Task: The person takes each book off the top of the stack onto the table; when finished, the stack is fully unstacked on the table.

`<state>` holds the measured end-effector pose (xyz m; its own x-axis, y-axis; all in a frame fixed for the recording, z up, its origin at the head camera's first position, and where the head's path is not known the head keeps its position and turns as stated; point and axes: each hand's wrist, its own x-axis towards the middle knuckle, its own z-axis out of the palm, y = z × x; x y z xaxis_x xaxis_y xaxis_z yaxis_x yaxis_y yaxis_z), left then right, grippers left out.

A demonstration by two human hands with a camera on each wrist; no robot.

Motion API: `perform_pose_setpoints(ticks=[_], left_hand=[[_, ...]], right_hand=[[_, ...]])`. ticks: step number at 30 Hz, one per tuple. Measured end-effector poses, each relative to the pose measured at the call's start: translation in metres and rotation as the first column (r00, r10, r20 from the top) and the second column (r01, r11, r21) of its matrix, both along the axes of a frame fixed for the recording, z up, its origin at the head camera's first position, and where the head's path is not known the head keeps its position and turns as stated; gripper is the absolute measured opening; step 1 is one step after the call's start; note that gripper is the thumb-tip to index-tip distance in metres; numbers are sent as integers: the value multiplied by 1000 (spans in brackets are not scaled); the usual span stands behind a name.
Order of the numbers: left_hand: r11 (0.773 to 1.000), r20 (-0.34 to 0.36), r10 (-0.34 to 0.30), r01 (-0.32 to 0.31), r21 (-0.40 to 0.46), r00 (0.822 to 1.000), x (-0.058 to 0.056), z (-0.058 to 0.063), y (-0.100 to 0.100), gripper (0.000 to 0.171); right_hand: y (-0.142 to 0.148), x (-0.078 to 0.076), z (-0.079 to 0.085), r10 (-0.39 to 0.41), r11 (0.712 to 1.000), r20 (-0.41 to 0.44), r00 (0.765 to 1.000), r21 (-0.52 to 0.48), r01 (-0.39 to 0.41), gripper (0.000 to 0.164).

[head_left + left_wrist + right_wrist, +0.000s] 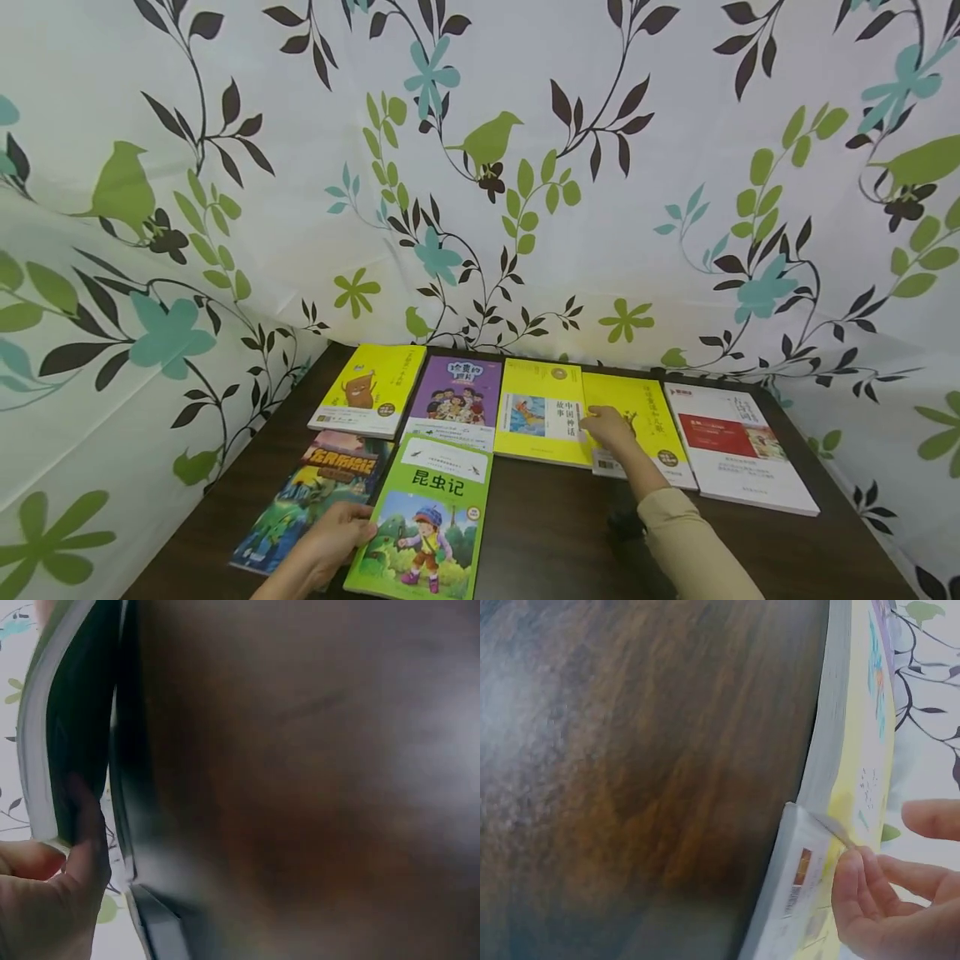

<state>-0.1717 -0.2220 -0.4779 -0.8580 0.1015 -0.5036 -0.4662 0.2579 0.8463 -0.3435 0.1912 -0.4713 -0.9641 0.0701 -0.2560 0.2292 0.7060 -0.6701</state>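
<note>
My left hand (333, 537) grips the left edge of a green book (423, 533) with a cartoon child in a blue hat on its cover. The left wrist view shows that book raised off the table, my fingers (88, 825) against its dark green back. Under its left side lies a darker illustrated book (318, 492). My right hand (611, 429) pinches the left edge of a yellow book (648, 412) in the back row. That book lies beside another yellow book (540, 446) bearing a blue picture; in the right wrist view their edges meet at my fingertips (847, 877).
Further left in the back row lie a purple book (459, 392) and a yellow book (375, 387) with a brown figure. A white and red book (738, 446) lies at the right end. Behind the dark table (547, 533) hangs a leaf-patterned cloth (480, 275).
</note>
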Motion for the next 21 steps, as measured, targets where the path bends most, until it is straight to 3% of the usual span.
perform_pose_setpoints(ticks=[4,8,11,13,15,17,19,21], left_hand=[[998,-11,8,-9,-57,1000,0,-6,2,40],[993,-21,13,-15,-117,1000,-1,-3,8,35],[986,-22,10,-14,-167,1000,0,0,9,37],[981,-35,1,-8,-196,999,1,2,8,40],[973,-45,-5,-6,-229,999,3,4,6,43],[966,-49,-18,4,-260,999,4,8,4,42],[954,-56,-20,2,-301,998,5,12,2,38],[932,-72,-47,18,-362,996,6,18,1,34]], right_hand=[[0,0,13,-25,1000,-35,999,-15,25,58],[1,0,23,-53,999,-65,996,4,54,59],[2,6,28,-44,992,-215,976,107,68,58],[3,11,31,-9,977,-373,928,194,88,55],[3,16,34,47,953,-523,851,278,118,53],[3,21,40,94,937,-617,782,321,140,53],[4,26,45,118,930,-656,746,336,148,54],[7,31,51,122,927,-658,743,343,152,57]])
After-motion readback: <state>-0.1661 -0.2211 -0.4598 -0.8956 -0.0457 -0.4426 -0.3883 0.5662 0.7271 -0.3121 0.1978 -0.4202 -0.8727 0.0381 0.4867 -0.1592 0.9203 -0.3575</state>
